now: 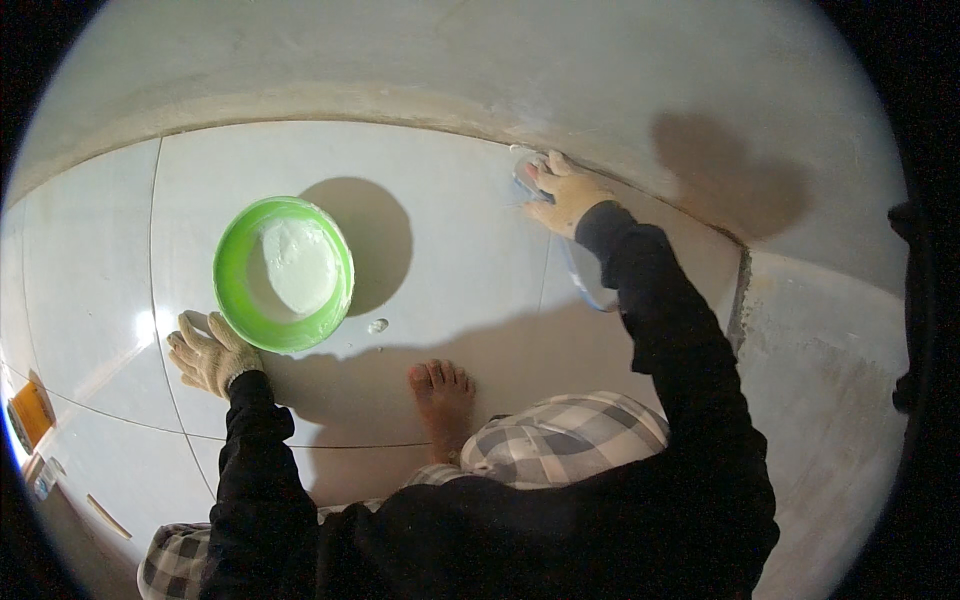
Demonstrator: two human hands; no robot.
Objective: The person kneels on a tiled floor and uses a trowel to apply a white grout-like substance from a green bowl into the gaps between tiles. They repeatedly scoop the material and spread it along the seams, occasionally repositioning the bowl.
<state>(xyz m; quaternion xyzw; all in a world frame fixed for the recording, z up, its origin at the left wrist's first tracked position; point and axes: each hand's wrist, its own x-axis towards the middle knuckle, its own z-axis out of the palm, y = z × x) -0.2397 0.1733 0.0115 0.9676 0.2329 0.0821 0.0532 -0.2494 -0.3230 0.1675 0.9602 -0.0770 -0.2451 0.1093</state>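
My left hand [213,355], in a beige knit glove, lies flat on the tiled floor with its fingers spread. It is beside the near left rim of a bright green bowl [231,290]. Inside the bowl is a smooth white paste [298,262], and some of it smears the rim. Far to the right, my gloved right hand [567,200] reaches to the seam where floor meets wall. Its fingers close on a pale, flat, see-through piece [524,172] with a bluish edge, whose kind I cannot make out. White paste [520,150] shows at the seam by it.
A small white blob [377,326] lies on the floor near the bowl. A curved whitish-blue strip [583,278] is beside my right forearm. The grey wall [450,60] curves along the far side, with a corner [743,262] at right. An orange-brown object [33,410] stands far left.
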